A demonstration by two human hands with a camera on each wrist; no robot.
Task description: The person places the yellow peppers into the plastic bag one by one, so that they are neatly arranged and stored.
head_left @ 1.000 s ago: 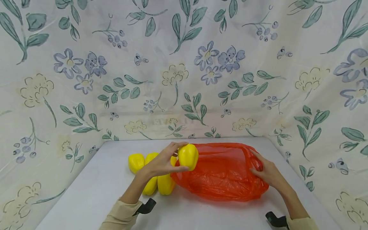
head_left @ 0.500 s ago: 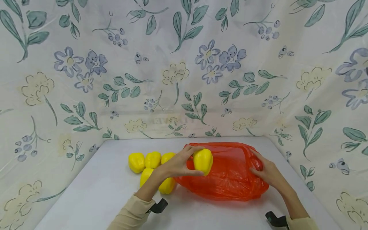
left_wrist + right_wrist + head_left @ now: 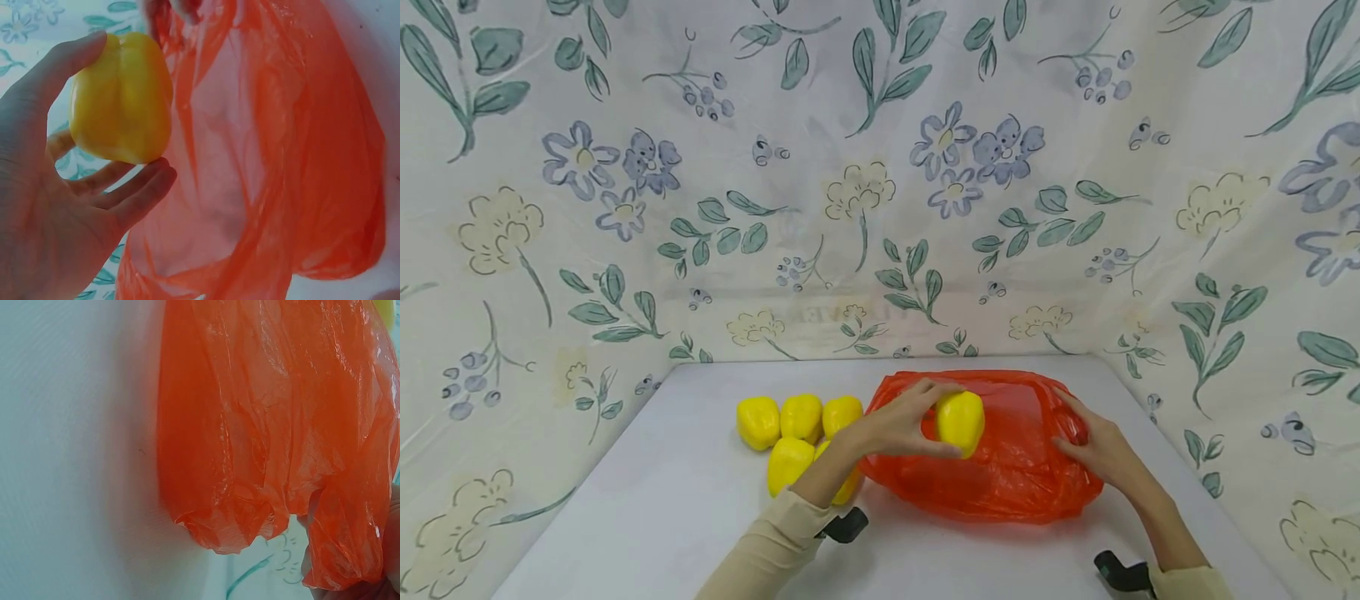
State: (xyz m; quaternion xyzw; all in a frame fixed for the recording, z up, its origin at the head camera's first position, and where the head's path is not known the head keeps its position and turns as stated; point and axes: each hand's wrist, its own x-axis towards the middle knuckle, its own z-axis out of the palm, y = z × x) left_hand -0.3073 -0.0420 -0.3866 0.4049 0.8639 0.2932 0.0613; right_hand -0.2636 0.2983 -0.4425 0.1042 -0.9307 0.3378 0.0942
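Between thumb and fingers, my left hand [image 3: 904, 422] holds a yellow bell pepper [image 3: 961, 425] above a red plastic bag [image 3: 1000, 492]. In the left wrist view the pepper [image 3: 125, 103] appears beside the bag's gaping mouth [image 3: 215, 156]. My right hand [image 3: 1097, 442] grips the bag's right end, with bunched plastic [image 3: 347, 544] between its fingers in the right wrist view. The bag lies on its side on the white table. Whether anything lies inside it, I cannot tell.
Several yellow bell peppers [image 3: 801, 418] stand grouped on the white table [image 3: 640, 500], left of the bag. My left forearm partly covers the nearest ones. A floral cloth [image 3: 850, 208] hangs behind and along both sides of the table.
My left hand has carried the yellow bell pepper rightward, from the bag's left edge to in front of its middle. The right hand keeps its hold on the bag, nearly unmoved.
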